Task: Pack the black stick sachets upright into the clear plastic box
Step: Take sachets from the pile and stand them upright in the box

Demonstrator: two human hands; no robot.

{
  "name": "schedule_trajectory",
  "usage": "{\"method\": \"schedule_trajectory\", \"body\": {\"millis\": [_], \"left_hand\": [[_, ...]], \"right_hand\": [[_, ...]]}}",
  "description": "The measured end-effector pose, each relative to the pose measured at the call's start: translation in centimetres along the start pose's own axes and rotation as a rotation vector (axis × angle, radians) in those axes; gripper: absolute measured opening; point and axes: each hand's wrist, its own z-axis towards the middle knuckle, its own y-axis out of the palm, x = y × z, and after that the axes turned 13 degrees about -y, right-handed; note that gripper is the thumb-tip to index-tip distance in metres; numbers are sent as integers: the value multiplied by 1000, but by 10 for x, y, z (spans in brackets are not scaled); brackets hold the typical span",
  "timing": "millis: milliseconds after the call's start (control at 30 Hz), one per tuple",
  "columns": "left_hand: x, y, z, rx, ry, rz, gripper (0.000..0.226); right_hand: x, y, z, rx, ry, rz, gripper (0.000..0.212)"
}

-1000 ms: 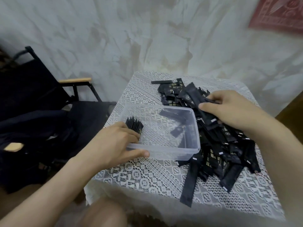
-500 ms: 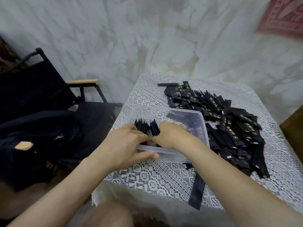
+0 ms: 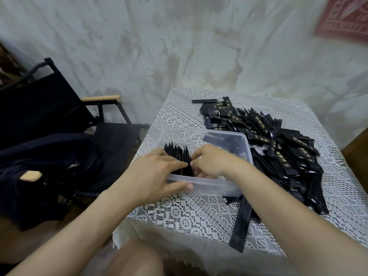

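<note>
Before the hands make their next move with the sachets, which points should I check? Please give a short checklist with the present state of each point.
1. Upright sachets stand as a row at the left end of the clear plastic box: ok.
2. Left hand supports the row, with fingers against it and thumb on the box's near wall: ok.
3. Right hand has released the sachets: cannot tell, because its curled fingers hide the contact.
4. Box floor free for more rows: not ok, flat sachets lie inside.
5. Supply within reach: ok, the loose pile lies right beside the box.
6. Stray sachet is safe: not ok, it lies at the table's near edge.
</note>
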Motion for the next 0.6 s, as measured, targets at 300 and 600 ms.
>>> {"method": "schedule_trajectory", "body": {"millis": [300, 600], "left_hand": [[-3, 6, 0, 64, 23, -42, 72], [-1, 2, -1, 54, 26, -41, 70]], "right_hand": [[-6, 5, 9, -17, 31, 79, 8], [2, 3, 9, -27, 17, 100, 44]]}}
